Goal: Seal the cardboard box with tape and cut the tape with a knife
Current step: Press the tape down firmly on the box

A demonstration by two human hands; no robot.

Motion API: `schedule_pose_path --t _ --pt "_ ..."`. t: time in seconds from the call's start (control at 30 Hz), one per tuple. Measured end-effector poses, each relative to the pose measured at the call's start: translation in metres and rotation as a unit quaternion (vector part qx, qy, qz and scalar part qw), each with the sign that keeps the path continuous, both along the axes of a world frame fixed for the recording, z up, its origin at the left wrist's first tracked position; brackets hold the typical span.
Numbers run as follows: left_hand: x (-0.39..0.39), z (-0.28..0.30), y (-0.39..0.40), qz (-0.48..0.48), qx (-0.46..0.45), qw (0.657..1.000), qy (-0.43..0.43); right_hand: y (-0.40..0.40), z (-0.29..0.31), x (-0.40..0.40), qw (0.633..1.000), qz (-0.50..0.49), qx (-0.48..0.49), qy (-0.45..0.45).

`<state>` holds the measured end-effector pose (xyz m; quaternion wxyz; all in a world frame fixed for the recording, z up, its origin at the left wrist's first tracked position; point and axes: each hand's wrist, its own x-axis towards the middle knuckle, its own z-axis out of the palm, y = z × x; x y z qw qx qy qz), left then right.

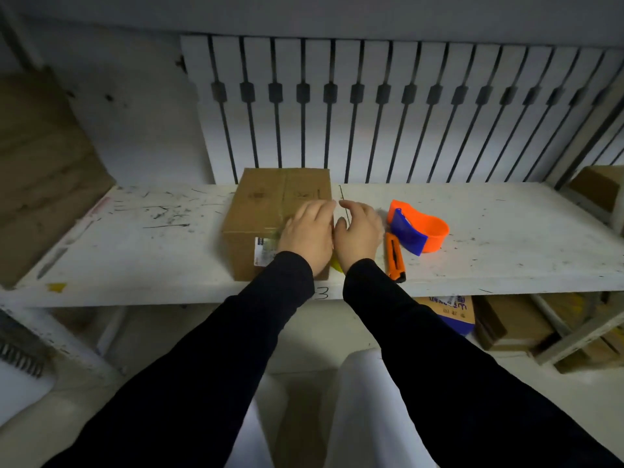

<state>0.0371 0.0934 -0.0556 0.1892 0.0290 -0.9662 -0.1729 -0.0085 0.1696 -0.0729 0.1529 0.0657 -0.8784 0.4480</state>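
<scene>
A closed brown cardboard box (266, 204) stands on the white shelf board (152, 251), a strip of clear tape running along its top seam and a white label on its front face. My left hand (309, 231) lies flat on the box's right near top, fingers together. My right hand (358, 231) is beside the box's right edge, fingers slightly curled, holding nothing. An orange and blue tape dispenser (418, 231) lies on the shelf to the right of my hands. An orange utility knife (395, 260) lies between my right hand and the dispenser.
A white slatted panel (371, 106) leans against the wall behind the shelf. Large cardboard pieces (40, 170) stand at the left. More boxes (513, 322) sit under the shelf at the right, and another box (597, 187) at the shelf's far right end.
</scene>
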Motion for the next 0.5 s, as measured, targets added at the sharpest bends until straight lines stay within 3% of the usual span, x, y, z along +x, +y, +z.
schedule_pose_path --t 0.1,0.23,0.37,0.5 --pt "0.008 -0.007 -0.029 0.072 -0.029 0.997 -0.009 -0.013 0.007 0.013 0.995 0.085 0.041 0.031" --pt "0.016 -0.021 -0.066 0.169 -0.059 0.981 -0.078 -0.03 0.004 0.017 0.951 0.226 0.208 0.036" --pt "0.02 -0.029 -0.081 0.171 -0.037 0.977 -0.123 -0.039 -0.008 0.01 0.925 0.199 0.325 0.004" --pt "0.021 -0.03 -0.089 0.166 -0.023 0.982 -0.084 -0.04 -0.018 0.004 0.936 0.158 0.313 0.032"
